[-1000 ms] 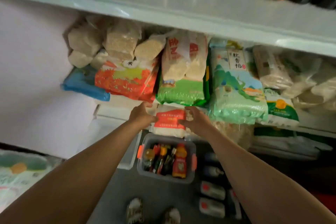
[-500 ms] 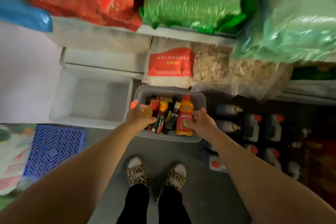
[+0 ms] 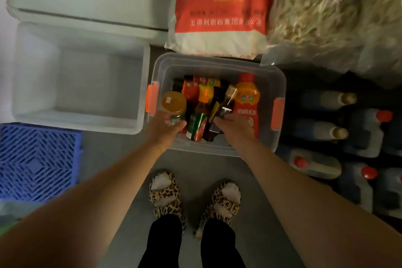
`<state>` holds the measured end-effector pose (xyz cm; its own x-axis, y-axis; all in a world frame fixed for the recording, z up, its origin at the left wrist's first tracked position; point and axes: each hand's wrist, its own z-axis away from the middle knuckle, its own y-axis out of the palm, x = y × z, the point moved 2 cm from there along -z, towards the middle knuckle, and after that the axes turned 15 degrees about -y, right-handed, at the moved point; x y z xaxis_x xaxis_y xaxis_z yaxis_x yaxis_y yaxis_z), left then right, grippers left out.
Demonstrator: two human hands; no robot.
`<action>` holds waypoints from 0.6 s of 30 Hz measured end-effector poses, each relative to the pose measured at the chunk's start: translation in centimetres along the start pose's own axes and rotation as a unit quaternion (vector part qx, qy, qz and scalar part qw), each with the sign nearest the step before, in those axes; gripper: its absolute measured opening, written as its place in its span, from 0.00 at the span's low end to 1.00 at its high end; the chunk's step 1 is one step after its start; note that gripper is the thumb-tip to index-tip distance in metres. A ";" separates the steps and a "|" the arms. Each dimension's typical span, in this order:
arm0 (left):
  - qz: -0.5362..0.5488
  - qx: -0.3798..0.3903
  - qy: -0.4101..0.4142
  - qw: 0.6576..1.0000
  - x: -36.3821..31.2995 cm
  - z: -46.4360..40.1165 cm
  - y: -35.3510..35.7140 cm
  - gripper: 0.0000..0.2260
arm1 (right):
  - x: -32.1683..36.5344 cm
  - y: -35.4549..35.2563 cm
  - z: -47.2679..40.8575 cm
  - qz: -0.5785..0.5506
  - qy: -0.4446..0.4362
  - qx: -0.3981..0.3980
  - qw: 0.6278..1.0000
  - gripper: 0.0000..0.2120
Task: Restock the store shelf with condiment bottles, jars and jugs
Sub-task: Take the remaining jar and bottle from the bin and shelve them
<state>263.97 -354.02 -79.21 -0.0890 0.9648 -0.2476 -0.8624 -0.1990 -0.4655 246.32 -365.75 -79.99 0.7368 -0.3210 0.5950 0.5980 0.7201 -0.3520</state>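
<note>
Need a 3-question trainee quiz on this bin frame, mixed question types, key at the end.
1. True or false: the left hand grips the jar with the amber lid.
2. Multiple choice: the clear bin has latches of which colour? A) blue B) orange C) green
3. Fill in: the right hand reaches among the bottles beside the red ______ bottle.

Key
1. True; its fingers wrap the jar at the bin's left end.
2. B; one orange latch shows at each end.
3. Squeeze; whether the right hand has closed on the dark bottle cannot be told.
</note>
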 end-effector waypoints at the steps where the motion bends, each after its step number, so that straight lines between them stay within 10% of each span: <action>1: 0.006 0.020 0.003 1.000 0.4 -0.5 0.7 0.16 | -0.3 0.7 -0.5 -0.004 0.003 -0.015 1.000 0.15; 5: -0.029 0.065 0.020 0.997 1.3 -1.6 3.4 0.13 | -2.5 2.9 -2.2 -0.033 0.037 -0.048 0.998 0.28; 18: -0.042 0.112 -0.002 0.993 1.1 -6.6 7.5 0.19 | -5.3 5.0 -2.8 -0.141 -0.011 -0.056 0.988 0.22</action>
<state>260.66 -355.57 -88.56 -0.0135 0.9770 -0.2128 -0.9559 -0.0751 -0.2841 246.27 -362.17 -86.89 0.5301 -0.4853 0.6954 0.8105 0.5311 -0.2472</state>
